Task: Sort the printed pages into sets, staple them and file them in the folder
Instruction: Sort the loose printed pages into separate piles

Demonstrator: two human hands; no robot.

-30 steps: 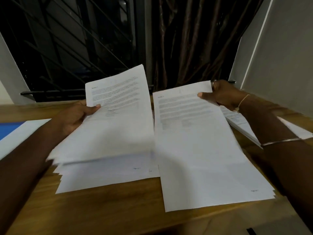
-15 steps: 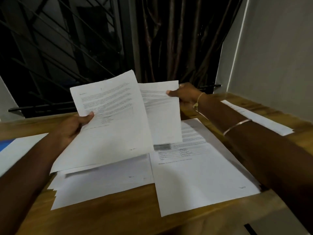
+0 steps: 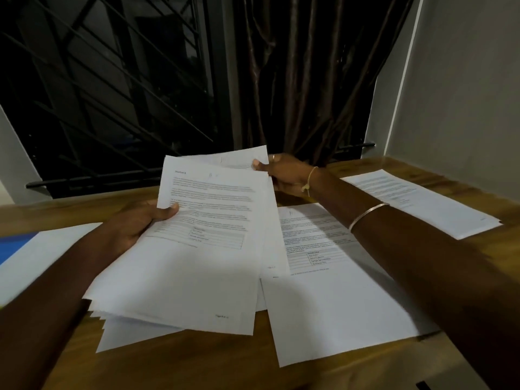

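Head view is showing us mid-sort. Our left hand (image 3: 135, 229) is gripping a fanned stack of white printed pages (image 3: 197, 271), thumb clamped on the top sheet's left edge. It is holding the stack raised and tilted toward us, we judge, so the heading can be read. Our right hand (image 3: 284, 175) is pinching the top corner of a single white printed sheet (image 3: 233, 160) standing just behind the stack, thumb on its face. We are judging that it is being drawn clear for dropping onto a set.

Two sets are lying apart on the brown wooden table (image 3: 183, 364). A white pile with a printed grid (image 3: 337, 305) is lying just beside the held stack, under our right forearm. A smaller white pile (image 3: 422, 204) is lying well apart at the far right, likely so the sets are not mixing.

As for containers, a flat blue shape (image 3: 14, 244) at the left edge is probably the folder, though it is cropped. A plain white sheet (image 3: 47, 254) is lying against it, and we are not able to tell what it is holding.
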